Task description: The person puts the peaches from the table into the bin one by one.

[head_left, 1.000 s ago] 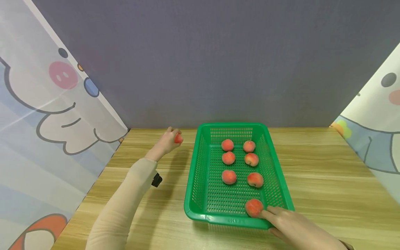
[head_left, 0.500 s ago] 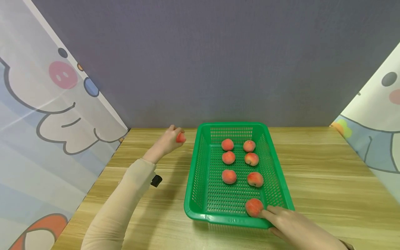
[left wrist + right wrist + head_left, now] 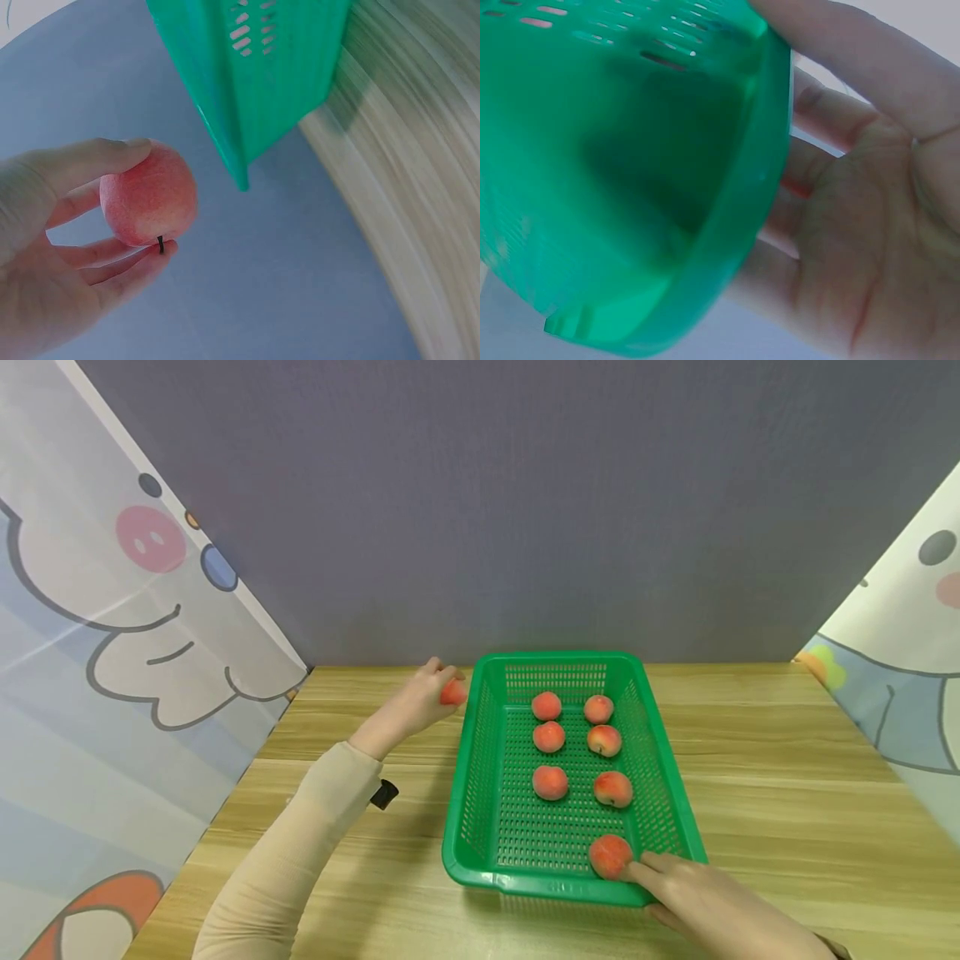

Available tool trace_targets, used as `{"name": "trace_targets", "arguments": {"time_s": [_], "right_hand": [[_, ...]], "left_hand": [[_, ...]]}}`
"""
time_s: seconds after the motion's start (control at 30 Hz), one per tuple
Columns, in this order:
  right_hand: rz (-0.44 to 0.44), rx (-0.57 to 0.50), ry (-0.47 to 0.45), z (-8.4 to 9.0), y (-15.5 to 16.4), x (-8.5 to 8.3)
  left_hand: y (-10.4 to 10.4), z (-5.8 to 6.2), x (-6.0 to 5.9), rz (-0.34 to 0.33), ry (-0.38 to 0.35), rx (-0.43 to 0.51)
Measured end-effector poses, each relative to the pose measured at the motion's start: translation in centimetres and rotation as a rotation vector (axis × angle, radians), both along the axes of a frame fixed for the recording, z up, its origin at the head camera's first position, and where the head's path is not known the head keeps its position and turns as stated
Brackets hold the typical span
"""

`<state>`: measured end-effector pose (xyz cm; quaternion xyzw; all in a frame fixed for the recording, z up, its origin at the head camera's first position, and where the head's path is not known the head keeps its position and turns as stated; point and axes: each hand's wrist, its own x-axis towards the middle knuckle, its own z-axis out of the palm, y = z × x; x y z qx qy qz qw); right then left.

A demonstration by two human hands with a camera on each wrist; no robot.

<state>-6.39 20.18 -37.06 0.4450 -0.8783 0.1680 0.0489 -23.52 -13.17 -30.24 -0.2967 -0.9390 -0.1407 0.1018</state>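
Observation:
A pinkish-red apple (image 3: 152, 191) with a dark stem is in my left hand (image 3: 416, 700), between the thumb on one side and the fingers on the other. The hand hovers just left of the far left part of a green plastic basket (image 3: 459, 785). My right hand (image 3: 701, 897) grips the basket's near right corner; in the right wrist view the rim (image 3: 761, 165) lies between thumb and fingers. Close to those fingertips, inside the basket, is a red apple (image 3: 610, 857); whether they touch it I cannot tell.
Several more apples lie in two rough columns in the basket, among them one at the middle left (image 3: 550, 783) and one at the middle right (image 3: 612, 789). The wooden table (image 3: 795, 777) meets a grey wall (image 3: 480, 510) behind. Cartoon-printed curtains (image 3: 150, 610) flank both sides.
My left hand has moved right with its apple, closer to the basket's left rim. The right hand, the basket and the apples in it have kept their places.

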Motion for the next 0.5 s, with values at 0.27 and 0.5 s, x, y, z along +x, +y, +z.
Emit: {"name": "trace_targets", "arguments": {"time_s": [0.27, 0.5], "right_hand": [[-0.009, 0.009, -0.01, 0.1, 0.0, 0.1], [-0.012, 0.016, -0.023, 0.1, 0.0, 0.1]], "left_hand": [[1.8, 0.6, 0.8, -0.077, -0.002, -0.011], [3.7, 1.1, 1.5, -0.137, -0.048, -0.03]]}}
